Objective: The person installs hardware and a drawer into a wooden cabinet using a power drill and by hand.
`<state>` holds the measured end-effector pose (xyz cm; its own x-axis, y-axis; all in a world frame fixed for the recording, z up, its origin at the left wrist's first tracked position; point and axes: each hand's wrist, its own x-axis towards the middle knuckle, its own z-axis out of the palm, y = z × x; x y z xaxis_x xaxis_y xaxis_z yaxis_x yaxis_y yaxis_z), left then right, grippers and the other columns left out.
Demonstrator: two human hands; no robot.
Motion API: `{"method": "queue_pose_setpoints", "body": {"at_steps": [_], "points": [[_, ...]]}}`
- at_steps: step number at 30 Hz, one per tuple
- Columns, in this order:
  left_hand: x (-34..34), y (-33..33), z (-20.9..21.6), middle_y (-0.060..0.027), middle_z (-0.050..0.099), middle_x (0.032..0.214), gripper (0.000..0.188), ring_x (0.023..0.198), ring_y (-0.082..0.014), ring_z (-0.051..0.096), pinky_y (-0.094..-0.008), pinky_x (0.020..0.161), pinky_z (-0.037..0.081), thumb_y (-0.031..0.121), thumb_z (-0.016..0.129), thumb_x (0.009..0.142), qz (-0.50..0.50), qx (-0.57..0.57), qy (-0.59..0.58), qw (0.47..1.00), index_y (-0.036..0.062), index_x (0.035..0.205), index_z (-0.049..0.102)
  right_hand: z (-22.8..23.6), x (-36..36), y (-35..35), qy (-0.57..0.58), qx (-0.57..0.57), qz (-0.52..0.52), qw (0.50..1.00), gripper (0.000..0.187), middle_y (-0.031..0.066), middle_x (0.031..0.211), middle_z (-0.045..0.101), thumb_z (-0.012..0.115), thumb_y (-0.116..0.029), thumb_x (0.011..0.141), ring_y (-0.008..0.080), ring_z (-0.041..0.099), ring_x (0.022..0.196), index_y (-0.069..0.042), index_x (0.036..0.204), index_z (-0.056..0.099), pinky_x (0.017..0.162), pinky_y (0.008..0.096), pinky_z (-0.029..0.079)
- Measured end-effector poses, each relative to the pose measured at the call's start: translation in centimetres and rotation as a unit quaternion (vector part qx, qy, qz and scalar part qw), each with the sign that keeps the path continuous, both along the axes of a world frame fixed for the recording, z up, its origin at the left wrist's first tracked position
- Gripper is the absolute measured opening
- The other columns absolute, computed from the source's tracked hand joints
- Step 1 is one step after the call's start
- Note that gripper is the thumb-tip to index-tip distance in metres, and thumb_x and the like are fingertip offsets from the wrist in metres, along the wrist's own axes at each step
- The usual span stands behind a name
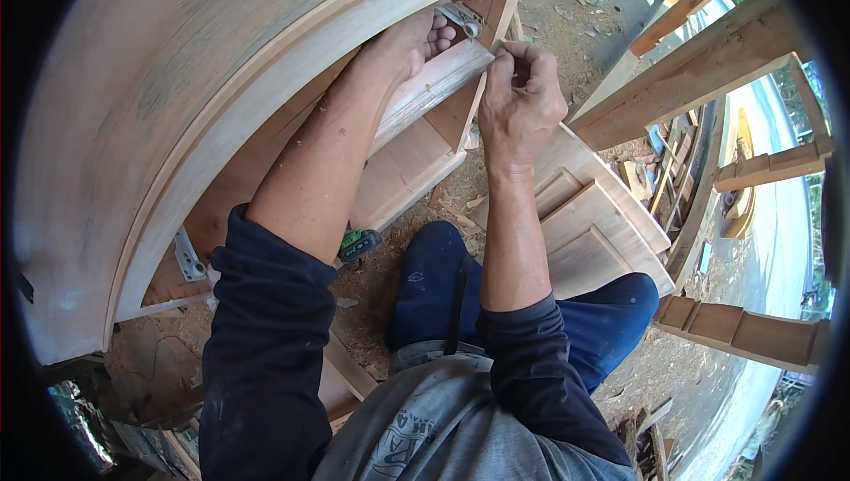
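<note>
A large pale wooden cabinet [133, 109] with a curved-looking frame fills the left side. Inside its opening, by the far upright, sits a metal hinge [462, 19]. My left hand [423, 40] reaches in beside this hinge, its fingers curled inward; what they hold, if anything, is hidden. A narrow wooden board [434, 82] runs under my left wrist toward the upright's edge. My right hand [524, 96] is closed in a pinch at the far end of that board, thumb and forefinger together. Whatever lies between those fingertips is too small to name. Another metal hinge [188, 255] shows at the opening's near end.
A green and black power tool [359, 244] lies on the ground beside my left forearm. A panelled wooden door [593, 224] leans beyond my right knee. Thick timber beams [699, 65] cross the right side, with wood scraps [677, 158] among them. Sawdust covers the ground.
</note>
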<state>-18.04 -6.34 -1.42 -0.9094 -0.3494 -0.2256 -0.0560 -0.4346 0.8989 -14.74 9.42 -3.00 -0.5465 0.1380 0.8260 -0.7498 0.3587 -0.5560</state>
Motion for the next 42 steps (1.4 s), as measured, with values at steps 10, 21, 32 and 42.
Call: {"method": "queue_pose_setpoints", "body": {"at_steps": [10, 21, 32, 42], "points": [[1.0, 0.5, 0.3, -0.0083, 0.064, 0.093, 0.029, 0.084, -0.0199, 0.065, -0.0351, 0.084, 0.058, 0.026, 0.077, 0.09, -0.056, 0.005, 0.067, 0.996, 0.0086, 0.107, 0.062, 0.7, -0.3, -1.0, -0.046, 0.144, -0.06, 0.987, 0.017, 0.0123, 0.082, 0.07, 0.07, -0.011, 0.084, 0.0305, 0.07, 0.076, -0.006, 0.1, 0.076, 0.07, 0.0393, 0.056], [0.2, 0.4, 0.4, -0.0118, 0.067, 0.089, 0.017, 0.08, -0.0205, 0.065, -0.0317, 0.076, 0.057, 0.013, 0.07, 0.092, -0.099, 0.058, 0.08, 0.99, 0.0022, 0.102, 0.062, -0.2, -0.1, -3.1, -0.084, 0.039, -0.097, 0.991, 0.012, 0.0175, 0.086, 0.068, 0.067, -0.01, 0.086, 0.0351, 0.068, 0.08, -0.001, 0.09, 0.074, 0.076, 0.0428, 0.054], [-2.4, -2.5, -1.4, -0.0144, 0.069, 0.083, 0.042, 0.082, -0.0267, 0.067, -0.0394, 0.083, 0.056, 0.035, 0.039, 0.109, -0.098, 0.058, 0.093, 0.989, 0.0018, 0.097, 0.063, -0.8, -0.5, -3.4, -0.01, 0.001, -0.052, 0.999, 0.008, 0.0207, 0.083, 0.059, 0.062, -0.003, 0.086, 0.0422, 0.061, 0.077, -0.003, 0.093, 0.065, 0.068, 0.0487, 0.049], [-1.8, -1.3, -0.9, -0.0145, 0.069, 0.085, 0.043, 0.082, -0.027, 0.067, -0.0401, 0.083, 0.056, 0.035, 0.037, 0.11, -0.072, 0.043, 0.086, 0.993, 0.0027, 0.097, 0.062, -1.3, -1.5, -2.8, 0.027, 0.015, -0.024, 0.999, 0.007, 0.0173, 0.079, 0.06, 0.065, -0.002, 0.085, 0.0363, 0.062, 0.072, -0.001, 0.091, 0.068, 0.066, 0.0441, 0.049]]}}
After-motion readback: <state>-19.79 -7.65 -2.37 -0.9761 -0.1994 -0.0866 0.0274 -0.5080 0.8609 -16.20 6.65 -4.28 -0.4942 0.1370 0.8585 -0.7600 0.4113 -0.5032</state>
